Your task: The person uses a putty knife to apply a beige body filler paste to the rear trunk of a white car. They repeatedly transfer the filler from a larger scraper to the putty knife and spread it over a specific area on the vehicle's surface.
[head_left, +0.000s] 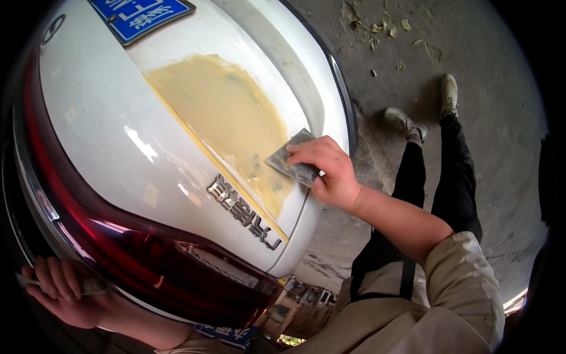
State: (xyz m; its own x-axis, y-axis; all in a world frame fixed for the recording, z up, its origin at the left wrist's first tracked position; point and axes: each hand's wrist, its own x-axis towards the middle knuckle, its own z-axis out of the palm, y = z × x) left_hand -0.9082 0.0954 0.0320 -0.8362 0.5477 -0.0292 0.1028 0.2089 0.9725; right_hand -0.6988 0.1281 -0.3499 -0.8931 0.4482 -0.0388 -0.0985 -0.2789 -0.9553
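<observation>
Yellow filler [227, 118] covers a rough patch on the smooth white car panel [106, 141]. Your right hand [330, 171] pinches flat grey sandpaper [292, 158] against it. Your left hand [65, 292] curls around a thin tool [88, 287] by the red light [153, 259].

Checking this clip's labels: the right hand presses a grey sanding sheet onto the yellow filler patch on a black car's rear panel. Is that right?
One thing is wrong: the car panel is white, not black. The head view shows the right hand pressing the grey sanding sheet onto the yellow filler patch on the white rear panel.
</observation>
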